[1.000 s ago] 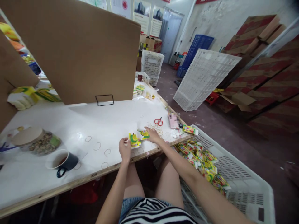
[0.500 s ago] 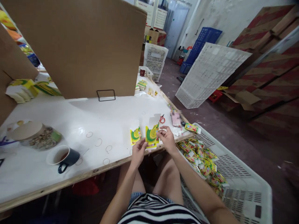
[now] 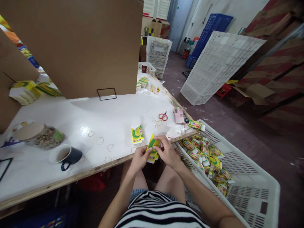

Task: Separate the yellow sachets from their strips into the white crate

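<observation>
Between both hands is a yellow-green printed card (image 3: 154, 144), tilted and bent, above the near edge of the table (image 3: 99, 117). My left hand (image 3: 140, 155) pinches its left side between thumb and fingers. My right hand (image 3: 167, 152) is closed on the right side, its fingers covering part of the print. Another piece with the same print, a yellow-green card (image 3: 137, 134), lies flat on the tabletop just left of my hands. Several rubber bands (image 3: 158, 122) and red-handled scissors (image 3: 163, 116) rest beyond my right hand.
A white crate (image 3: 251, 177) holding many yellow-green packets (image 3: 215, 161) stands at my right. One packet (image 3: 196, 124) sits at the table corner. On the left are a dark mug (image 3: 72, 157) and a lidded jar (image 3: 48, 137). A cardboard panel (image 3: 95, 47) rises behind.
Both hands have drawn the card down and nearer to me. The card was flat and facing me; now it is bent and tilted, with my right fingers over it.
</observation>
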